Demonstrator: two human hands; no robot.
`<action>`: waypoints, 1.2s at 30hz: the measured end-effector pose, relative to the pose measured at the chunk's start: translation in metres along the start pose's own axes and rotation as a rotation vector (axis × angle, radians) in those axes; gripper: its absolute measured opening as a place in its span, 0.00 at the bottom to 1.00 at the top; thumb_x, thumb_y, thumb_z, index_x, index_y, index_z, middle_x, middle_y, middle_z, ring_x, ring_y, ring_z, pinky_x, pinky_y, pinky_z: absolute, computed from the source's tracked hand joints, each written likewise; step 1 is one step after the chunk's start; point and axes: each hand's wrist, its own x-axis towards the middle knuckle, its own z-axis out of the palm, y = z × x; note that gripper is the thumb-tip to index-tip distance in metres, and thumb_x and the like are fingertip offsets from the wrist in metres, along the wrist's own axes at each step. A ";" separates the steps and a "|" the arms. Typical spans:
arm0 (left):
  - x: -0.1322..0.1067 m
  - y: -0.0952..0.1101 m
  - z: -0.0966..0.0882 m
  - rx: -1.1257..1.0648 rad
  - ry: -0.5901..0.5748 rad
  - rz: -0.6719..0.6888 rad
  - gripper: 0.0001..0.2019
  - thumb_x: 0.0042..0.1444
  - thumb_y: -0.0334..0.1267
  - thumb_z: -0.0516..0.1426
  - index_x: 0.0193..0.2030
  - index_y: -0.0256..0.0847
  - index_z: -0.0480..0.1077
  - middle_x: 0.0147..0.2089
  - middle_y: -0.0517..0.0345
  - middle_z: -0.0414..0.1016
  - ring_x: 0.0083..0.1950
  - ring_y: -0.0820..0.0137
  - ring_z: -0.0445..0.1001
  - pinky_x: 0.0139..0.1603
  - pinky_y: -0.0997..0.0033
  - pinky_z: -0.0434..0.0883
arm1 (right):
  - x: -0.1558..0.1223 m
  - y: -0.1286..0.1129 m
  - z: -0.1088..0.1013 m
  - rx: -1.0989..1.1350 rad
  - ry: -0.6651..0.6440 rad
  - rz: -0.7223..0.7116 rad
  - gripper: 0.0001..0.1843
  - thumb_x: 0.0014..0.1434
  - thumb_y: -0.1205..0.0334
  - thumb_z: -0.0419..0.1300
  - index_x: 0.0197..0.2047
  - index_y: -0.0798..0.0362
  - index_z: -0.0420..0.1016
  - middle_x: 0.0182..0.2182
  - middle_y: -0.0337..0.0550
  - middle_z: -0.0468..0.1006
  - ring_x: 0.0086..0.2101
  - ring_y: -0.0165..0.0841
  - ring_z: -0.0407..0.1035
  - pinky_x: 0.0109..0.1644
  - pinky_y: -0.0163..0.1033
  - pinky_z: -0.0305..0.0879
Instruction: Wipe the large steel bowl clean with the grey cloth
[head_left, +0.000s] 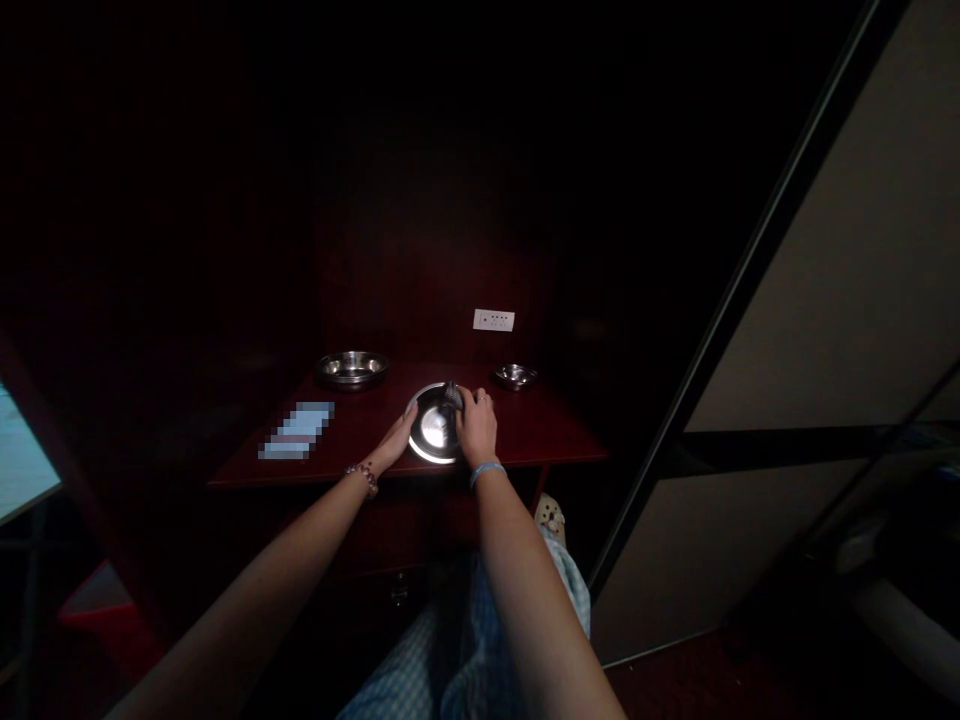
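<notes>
From left to right along the desk (555,432) we see a blurred item (297,430), a dish (352,372) behind it, and the left hand (396,441), laid against the left rim of the plate (434,431), though we cannot tell whether its fingers grip. The round plate, having no long axis, lies between both hands near the desk's front edge. Over its far right part we find a dark object (452,393) grasped by the right hand (478,424), the nearer to it, with a bowl (515,376) beyond.
</notes>
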 end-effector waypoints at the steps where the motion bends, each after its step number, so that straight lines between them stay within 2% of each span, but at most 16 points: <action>1: -0.001 0.001 0.000 -0.004 0.002 -0.002 0.30 0.52 0.57 0.47 0.55 0.38 0.63 0.58 0.49 0.64 0.61 0.64 0.59 0.61 0.64 0.51 | 0.000 0.001 0.003 0.002 -0.005 0.012 0.22 0.56 0.68 0.49 0.55 0.47 0.59 0.49 0.47 0.62 0.49 0.38 0.56 0.50 0.41 0.55; 6: -0.007 0.008 0.002 -0.012 -0.019 0.004 0.31 0.52 0.57 0.47 0.56 0.38 0.62 0.59 0.49 0.63 0.61 0.64 0.59 0.61 0.65 0.52 | 0.000 0.002 0.011 0.029 -0.013 0.082 0.18 0.57 0.68 0.48 0.51 0.53 0.60 0.46 0.49 0.66 0.45 0.37 0.62 0.46 0.38 0.60; 11: -0.011 0.014 0.003 0.022 -0.036 -0.023 0.30 0.52 0.57 0.47 0.55 0.40 0.63 0.60 0.51 0.62 0.61 0.63 0.58 0.62 0.67 0.51 | 0.000 0.000 0.019 0.100 -0.091 0.117 0.21 0.56 0.71 0.49 0.54 0.54 0.59 0.45 0.48 0.70 0.44 0.34 0.66 0.49 0.36 0.59; 14: -0.009 0.014 0.003 0.013 -0.052 -0.024 0.30 0.52 0.58 0.47 0.55 0.40 0.63 0.58 0.53 0.64 0.60 0.63 0.60 0.62 0.67 0.52 | 0.002 0.002 0.026 0.212 -0.131 0.081 0.21 0.55 0.71 0.51 0.53 0.55 0.62 0.44 0.48 0.72 0.45 0.34 0.66 0.51 0.37 0.57; 17: -0.007 0.012 0.002 0.014 -0.061 -0.035 0.30 0.51 0.58 0.47 0.54 0.40 0.64 0.57 0.52 0.66 0.59 0.63 0.61 0.61 0.67 0.54 | 0.004 0.006 0.031 0.349 -0.204 -0.004 0.19 0.53 0.71 0.53 0.50 0.52 0.66 0.43 0.43 0.73 0.45 0.32 0.66 0.52 0.36 0.56; 20: -0.006 0.010 0.001 0.021 -0.060 -0.046 0.31 0.50 0.59 0.47 0.54 0.39 0.65 0.57 0.51 0.66 0.59 0.62 0.62 0.60 0.68 0.55 | 0.004 0.008 0.034 0.471 -0.301 -0.022 0.18 0.52 0.71 0.54 0.46 0.50 0.69 0.42 0.38 0.74 0.44 0.31 0.66 0.52 0.36 0.57; 24: -0.004 0.006 0.000 -0.003 -0.084 -0.059 0.35 0.49 0.61 0.46 0.55 0.36 0.62 0.57 0.47 0.65 0.58 0.62 0.63 0.59 0.66 0.56 | 0.004 0.008 0.040 0.591 -0.439 0.053 0.13 0.49 0.70 0.54 0.39 0.52 0.72 0.35 0.37 0.75 0.37 0.30 0.68 0.45 0.35 0.62; 27: -0.002 0.003 -0.001 -0.008 -0.076 -0.084 0.36 0.48 0.62 0.47 0.55 0.34 0.63 0.54 0.45 0.68 0.56 0.60 0.65 0.58 0.63 0.57 | 0.005 0.007 0.041 0.642 -0.537 0.167 0.07 0.50 0.68 0.54 0.32 0.53 0.72 0.26 0.37 0.73 0.30 0.30 0.68 0.37 0.33 0.64; 32: 0.002 0.002 0.000 -0.072 -0.107 -0.030 0.33 0.48 0.59 0.49 0.52 0.32 0.66 0.52 0.46 0.70 0.54 0.59 0.67 0.56 0.64 0.59 | 0.007 0.001 0.029 0.760 -0.745 0.307 0.05 0.47 0.68 0.55 0.21 0.55 0.68 0.19 0.37 0.69 0.22 0.28 0.63 0.28 0.32 0.62; 34: 0.003 0.002 0.000 -0.063 -0.110 0.005 0.31 0.50 0.57 0.49 0.50 0.31 0.68 0.51 0.46 0.71 0.55 0.59 0.66 0.57 0.65 0.58 | 0.006 -0.003 0.023 0.841 -0.783 0.348 0.06 0.46 0.67 0.56 0.20 0.54 0.66 0.17 0.36 0.68 0.20 0.28 0.61 0.26 0.34 0.62; 36: 0.003 0.001 0.000 -0.045 -0.074 0.022 0.29 0.52 0.55 0.49 0.50 0.31 0.67 0.52 0.47 0.71 0.56 0.59 0.64 0.58 0.65 0.57 | 0.008 -0.005 0.018 0.976 -0.741 0.415 0.06 0.48 0.65 0.55 0.22 0.54 0.65 0.16 0.37 0.67 0.19 0.29 0.62 0.26 0.35 0.63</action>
